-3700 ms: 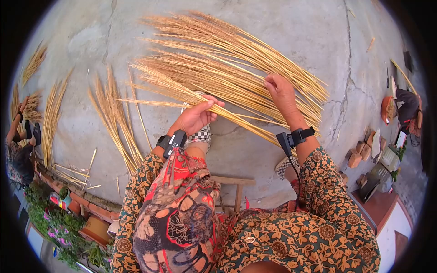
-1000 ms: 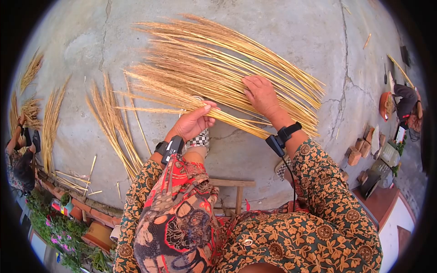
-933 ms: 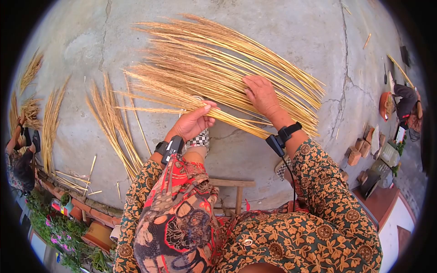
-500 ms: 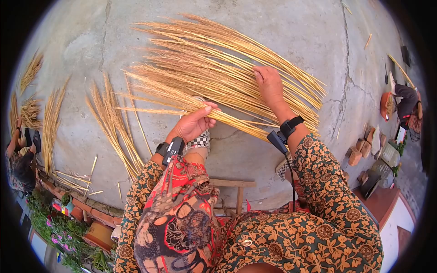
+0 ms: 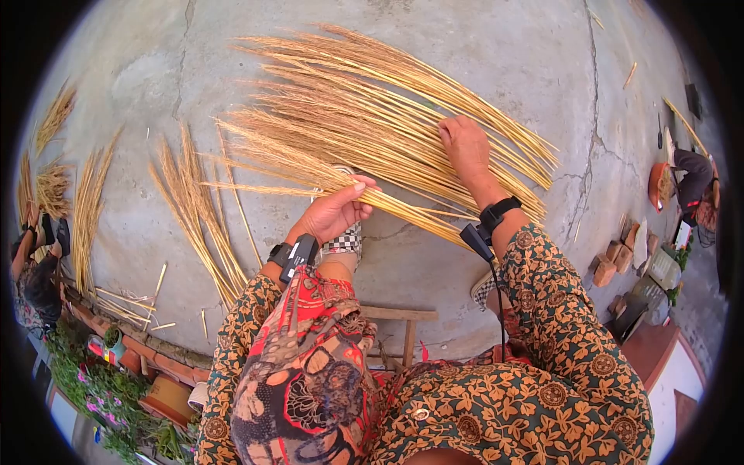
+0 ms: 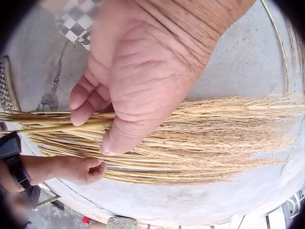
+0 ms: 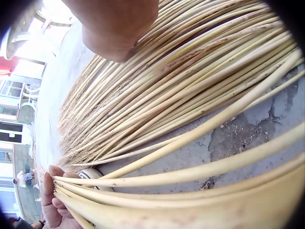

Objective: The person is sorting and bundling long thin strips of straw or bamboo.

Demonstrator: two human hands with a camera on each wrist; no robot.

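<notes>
My left hand [image 5: 333, 215] holds a thin bundle of dry broomcorn stalks [image 5: 418, 215], thumb across the top. Their bushy heads fan out to the left and the cut ends run toward my right forearm. In the right wrist view these held stalks [image 7: 200, 198] cross the foreground. Beyond them a wide pile of broomcorn [image 5: 364, 128] lies on the concrete, heads left, stems right. Over its stems is my right hand [image 5: 467, 147], with bent fingers low among the stalks in the left wrist view. I cannot tell whether it pinches one.
Smaller broomcorn bunches [image 5: 198, 217] lie at the left, with cut stalk pieces [image 5: 128, 298] near a brick-edged flower bed [image 5: 108, 387]. A wooden stool [image 5: 407, 314] shows by my legs. Bricks [image 5: 608, 267] lie at the right. Other people sit at both far sides.
My right hand, spread flat on the pile a second ago, has drawn back rightward along the stems with its fingers now bent. The left hand keeps its bundle nearly in place.
</notes>
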